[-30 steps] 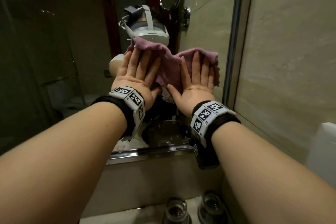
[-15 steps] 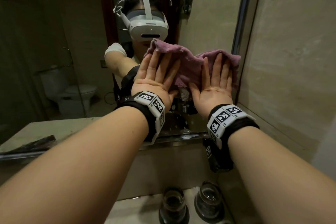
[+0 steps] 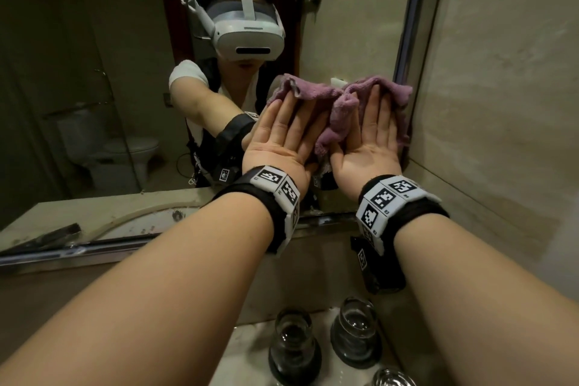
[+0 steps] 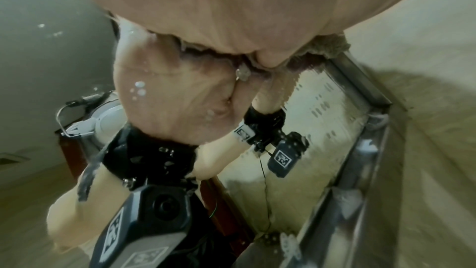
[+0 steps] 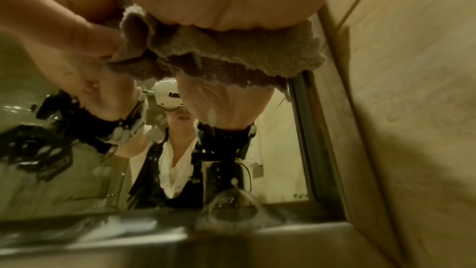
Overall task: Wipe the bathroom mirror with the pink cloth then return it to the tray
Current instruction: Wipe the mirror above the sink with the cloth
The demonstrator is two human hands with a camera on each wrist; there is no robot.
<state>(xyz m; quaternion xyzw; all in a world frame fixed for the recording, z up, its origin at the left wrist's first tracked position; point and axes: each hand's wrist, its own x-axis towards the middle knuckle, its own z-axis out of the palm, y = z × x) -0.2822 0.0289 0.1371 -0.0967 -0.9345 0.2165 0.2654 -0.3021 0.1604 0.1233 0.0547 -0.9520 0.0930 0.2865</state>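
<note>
The pink cloth (image 3: 338, 110) is spread flat against the bathroom mirror (image 3: 131, 78), close to its right frame (image 3: 410, 41). Both my hands press it to the glass with straight fingers. My left hand (image 3: 285, 131) covers the cloth's left half, and my right hand (image 3: 372, 135) covers its right half beside the frame. In the right wrist view the cloth (image 5: 231, 56) bunches under my palm, with its reflection just below. The left wrist view shows only a strip of cloth (image 4: 327, 46) past my palm. No tray is in view.
Two glass tumblers (image 3: 294, 345) (image 3: 355, 329) stand upside down on the counter (image 3: 247, 348) below my wrists, a third rim (image 3: 391, 378) at the bottom edge. A beige tiled wall (image 3: 501, 103) closes the right side. The mirror reflects a toilet (image 3: 125, 150).
Both hands have slid the cloth down and to the right across the mirror, ending against the right frame. The cloth is still pressed flat under both palms.
</note>
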